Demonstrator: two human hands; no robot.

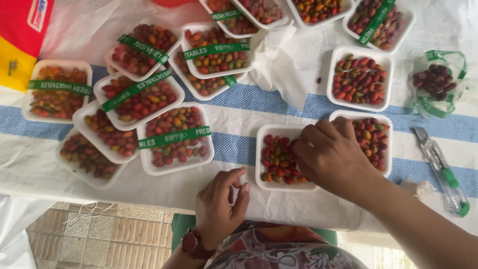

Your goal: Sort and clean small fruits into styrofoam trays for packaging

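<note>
Step in hand appears to be filling trays. Right hand (pixel 331 157) rests over the unsealed tray (pixel 279 158) at lower centre, fingers curled into the fruit; whether they grip any cannot be told. Left hand (pixel 219 204), half-open and empty, rests on the cloth (pixel 239 114). Banded trays (pixel 175 139) fill the upper left. Cutter (pixel 440 169) lies right. Tiled floor (pixel 99 234) below.

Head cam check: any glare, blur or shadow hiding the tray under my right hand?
Head view: soft, even daylight, no hard shadows; the white cloth at the top washes out slightly. The right hand covers part of the unwrapped tray; its fruits stay sharp. The left hand is clear. Edges bend slightly from the wide lens.
</note>
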